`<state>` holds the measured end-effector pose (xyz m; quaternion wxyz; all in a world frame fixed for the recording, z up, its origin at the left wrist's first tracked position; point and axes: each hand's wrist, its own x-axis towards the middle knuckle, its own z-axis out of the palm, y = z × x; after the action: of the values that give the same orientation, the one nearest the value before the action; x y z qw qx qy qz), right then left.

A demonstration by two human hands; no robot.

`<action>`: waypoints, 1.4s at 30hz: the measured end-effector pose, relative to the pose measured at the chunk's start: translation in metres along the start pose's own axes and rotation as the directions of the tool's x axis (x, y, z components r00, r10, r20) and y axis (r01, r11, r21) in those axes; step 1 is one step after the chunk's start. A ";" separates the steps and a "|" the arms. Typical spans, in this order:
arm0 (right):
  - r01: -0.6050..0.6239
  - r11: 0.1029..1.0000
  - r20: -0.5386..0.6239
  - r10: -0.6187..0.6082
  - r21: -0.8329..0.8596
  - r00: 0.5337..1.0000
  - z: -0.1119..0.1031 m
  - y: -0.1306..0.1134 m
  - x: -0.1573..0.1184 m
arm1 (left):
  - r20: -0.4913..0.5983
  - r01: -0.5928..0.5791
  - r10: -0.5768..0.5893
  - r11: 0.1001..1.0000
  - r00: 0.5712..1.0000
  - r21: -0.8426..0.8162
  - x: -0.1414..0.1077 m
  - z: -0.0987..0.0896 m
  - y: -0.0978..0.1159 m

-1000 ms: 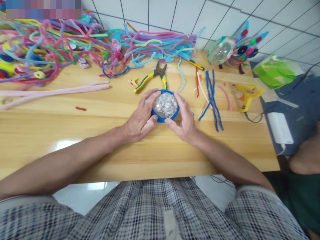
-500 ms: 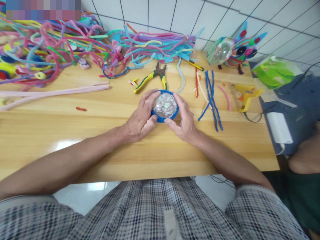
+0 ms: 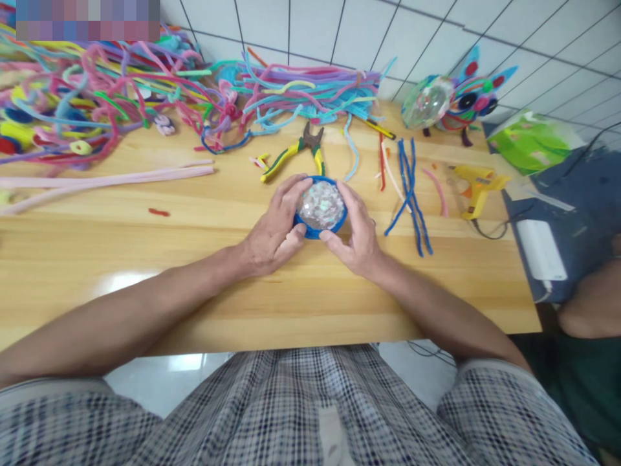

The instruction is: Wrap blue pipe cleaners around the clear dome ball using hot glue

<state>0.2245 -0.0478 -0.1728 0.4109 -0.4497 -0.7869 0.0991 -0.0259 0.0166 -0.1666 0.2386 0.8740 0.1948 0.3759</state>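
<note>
A round, clear, glittery piece with a blue fuzzy rim (image 3: 321, 206) is held between both hands over the middle of the table. My left hand (image 3: 277, 230) grips its left side, thumb at the lower edge and fingers along the top. On the opposite side, my right hand (image 3: 358, 230) holds the rim with its thumb below and fingers above. Just beyond the piece lie pliers with yellow-green handles (image 3: 286, 159), jaws pointing away. Several blue pipe cleaners (image 3: 415, 207) rest to the right of my right hand.
Piles of coloured pipe cleaners (image 3: 310, 90) line the back and left. At right are a yellow glue gun (image 3: 478, 188), a decorated figure (image 3: 473, 100) and a white box (image 3: 541, 249). Another person's leg (image 3: 594, 301) shows beyond the table's right edge.
</note>
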 end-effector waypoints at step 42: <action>0.025 1.000 -0.035 -0.025 -0.014 0.999 0.002 -0.002 0.001 | -0.008 -0.018 0.018 1.000 1.000 -0.003 0.000 0.002 -0.001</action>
<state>0.2219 -0.0475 -0.1724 0.4229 -0.4444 -0.7856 0.0805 -0.0243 0.0167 -0.1683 0.2356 0.8739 0.1872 0.3817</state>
